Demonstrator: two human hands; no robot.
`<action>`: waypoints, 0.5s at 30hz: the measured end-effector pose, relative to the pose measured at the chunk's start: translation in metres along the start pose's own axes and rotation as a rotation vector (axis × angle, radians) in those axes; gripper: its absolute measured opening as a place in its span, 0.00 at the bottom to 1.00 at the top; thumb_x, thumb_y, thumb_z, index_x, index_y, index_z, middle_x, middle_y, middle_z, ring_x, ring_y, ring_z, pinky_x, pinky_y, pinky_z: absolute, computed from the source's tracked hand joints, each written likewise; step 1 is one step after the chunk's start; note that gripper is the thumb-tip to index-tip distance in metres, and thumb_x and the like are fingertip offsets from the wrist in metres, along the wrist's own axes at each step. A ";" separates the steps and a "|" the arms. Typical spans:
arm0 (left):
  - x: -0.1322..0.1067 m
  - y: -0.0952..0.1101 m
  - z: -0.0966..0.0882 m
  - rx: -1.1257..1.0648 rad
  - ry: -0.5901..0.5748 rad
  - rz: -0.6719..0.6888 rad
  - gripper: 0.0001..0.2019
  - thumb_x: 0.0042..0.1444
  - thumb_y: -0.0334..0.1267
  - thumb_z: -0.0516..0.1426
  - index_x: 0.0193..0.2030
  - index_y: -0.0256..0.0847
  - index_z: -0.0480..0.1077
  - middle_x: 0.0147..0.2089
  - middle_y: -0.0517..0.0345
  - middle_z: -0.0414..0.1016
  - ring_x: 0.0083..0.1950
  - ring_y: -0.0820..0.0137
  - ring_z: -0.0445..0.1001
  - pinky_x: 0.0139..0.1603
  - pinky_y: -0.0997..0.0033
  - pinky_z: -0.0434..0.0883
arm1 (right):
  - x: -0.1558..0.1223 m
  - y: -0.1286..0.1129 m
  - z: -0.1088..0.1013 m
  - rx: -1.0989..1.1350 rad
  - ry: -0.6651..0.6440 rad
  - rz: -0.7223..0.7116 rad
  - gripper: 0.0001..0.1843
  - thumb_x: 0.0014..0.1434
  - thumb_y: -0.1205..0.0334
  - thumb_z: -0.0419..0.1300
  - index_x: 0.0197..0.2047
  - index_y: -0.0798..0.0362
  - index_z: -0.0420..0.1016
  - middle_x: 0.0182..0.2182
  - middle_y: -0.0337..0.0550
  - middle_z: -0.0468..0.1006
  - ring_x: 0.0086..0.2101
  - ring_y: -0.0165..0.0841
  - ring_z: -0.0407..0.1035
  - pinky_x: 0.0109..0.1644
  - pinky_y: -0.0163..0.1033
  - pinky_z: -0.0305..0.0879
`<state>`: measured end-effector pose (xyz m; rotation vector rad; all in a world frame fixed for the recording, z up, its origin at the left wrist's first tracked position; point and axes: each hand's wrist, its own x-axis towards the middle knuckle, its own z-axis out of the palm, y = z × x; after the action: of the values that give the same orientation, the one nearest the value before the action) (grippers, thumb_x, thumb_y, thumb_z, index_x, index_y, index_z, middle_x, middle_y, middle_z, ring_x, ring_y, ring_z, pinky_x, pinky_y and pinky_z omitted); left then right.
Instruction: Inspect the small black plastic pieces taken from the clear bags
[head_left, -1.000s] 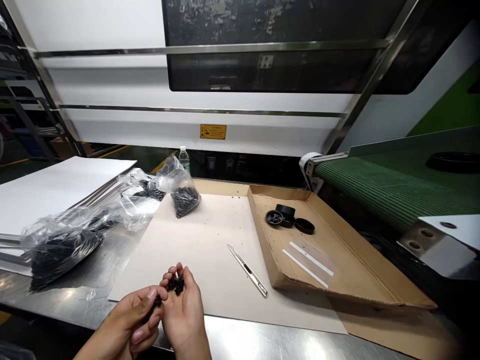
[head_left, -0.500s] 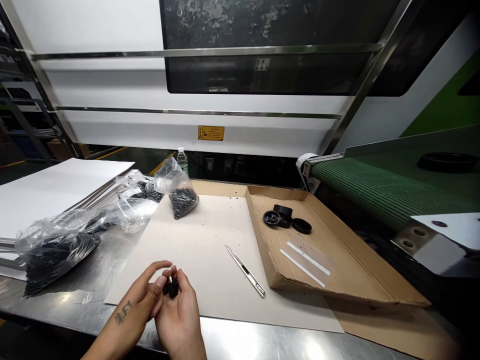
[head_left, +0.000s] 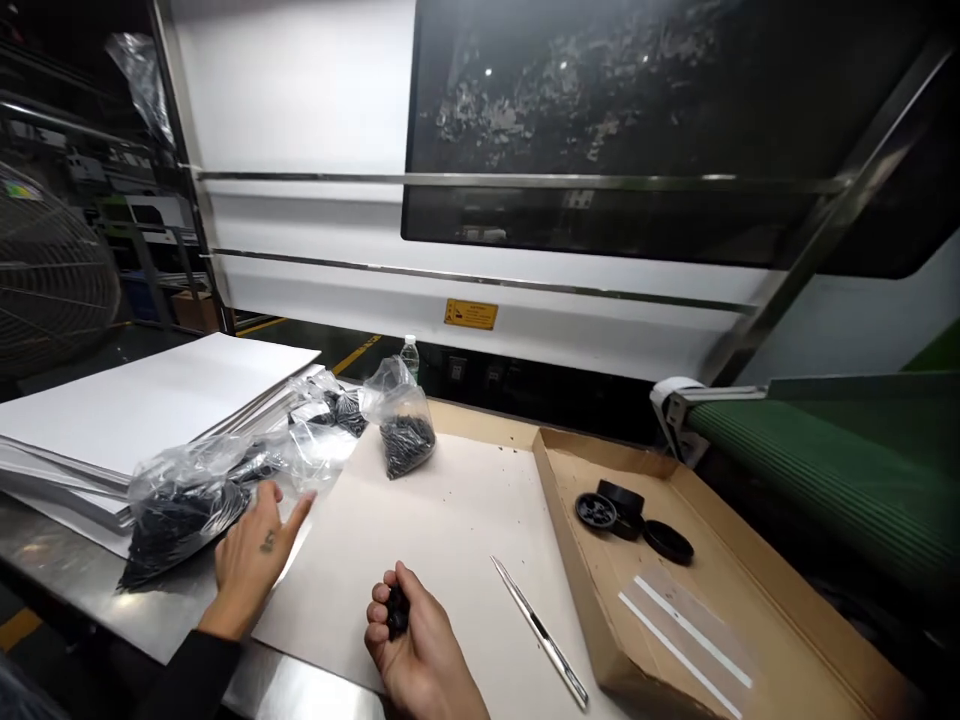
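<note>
Black parts (head_left: 396, 612): small clump cupped in right hand (head_left: 420, 655), fingers curled round it, over near edge of white sheet (head_left: 450, 500). Left hand (head_left: 251, 555) open, fingers spread, at sheet's left edge, just beside plastic bag (head_left: 180, 500) on its left; the nearer hand to it.

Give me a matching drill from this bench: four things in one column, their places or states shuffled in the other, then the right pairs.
Things
1. left hand
2. right hand
3. slim metal tool
4. black round caps

Places or states
A. inside the cardboard tray
B. curled around small black pieces
C. lying on the pale sheet
D. spread open next to the clear bag

Pairs: 1-D, 2-B, 3-C, 4-A
</note>
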<state>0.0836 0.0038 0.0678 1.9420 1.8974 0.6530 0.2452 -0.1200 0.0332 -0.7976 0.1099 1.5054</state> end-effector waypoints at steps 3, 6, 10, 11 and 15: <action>0.028 0.016 0.011 0.128 0.007 0.045 0.26 0.59 0.58 0.46 0.48 0.35 0.65 0.35 0.47 0.75 0.39 0.55 0.73 0.42 0.52 0.64 | 0.029 -0.014 0.025 -0.198 -0.055 -0.028 0.11 0.61 0.59 0.56 0.29 0.57 0.67 0.21 0.36 0.65 0.17 0.22 0.57 0.18 0.26 0.48; 0.051 0.020 0.016 0.144 -0.002 0.044 0.18 0.63 0.50 0.46 0.44 0.37 0.68 0.35 0.55 0.74 0.37 0.65 0.74 0.44 0.56 0.68 | 0.072 -0.024 0.068 -0.410 -0.080 -0.025 0.13 0.64 0.60 0.54 0.30 0.57 0.66 0.20 0.32 0.63 0.16 0.21 0.56 0.17 0.26 0.49; 0.072 0.014 0.001 0.060 0.011 0.028 0.18 0.65 0.49 0.45 0.40 0.38 0.69 0.34 0.57 0.74 0.36 0.66 0.74 0.40 0.59 0.69 | 0.136 -0.027 0.150 -0.687 -0.130 0.046 0.09 0.64 0.61 0.57 0.35 0.58 0.69 0.25 0.32 0.67 0.18 0.21 0.58 0.18 0.26 0.57; 0.075 0.012 -0.005 0.031 0.018 0.022 0.18 0.65 0.48 0.44 0.39 0.38 0.69 0.34 0.57 0.73 0.36 0.66 0.74 0.39 0.60 0.69 | 0.150 -0.025 0.172 -0.751 -0.145 0.058 0.08 0.63 0.61 0.57 0.37 0.58 0.69 0.26 0.34 0.69 0.20 0.21 0.61 0.19 0.27 0.60; 0.088 0.010 -0.025 -0.124 0.052 0.038 0.19 0.66 0.46 0.42 0.38 0.39 0.68 0.33 0.57 0.74 0.37 0.67 0.74 0.38 0.62 0.69 | 0.194 -0.005 0.234 -0.984 -0.185 0.041 0.09 0.63 0.60 0.57 0.42 0.58 0.70 0.33 0.39 0.72 0.26 0.25 0.67 0.26 0.31 0.68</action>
<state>0.0783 0.0896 0.1018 1.9048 1.8085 0.8196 0.1772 0.1671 0.1071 -1.4129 -0.8141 1.6432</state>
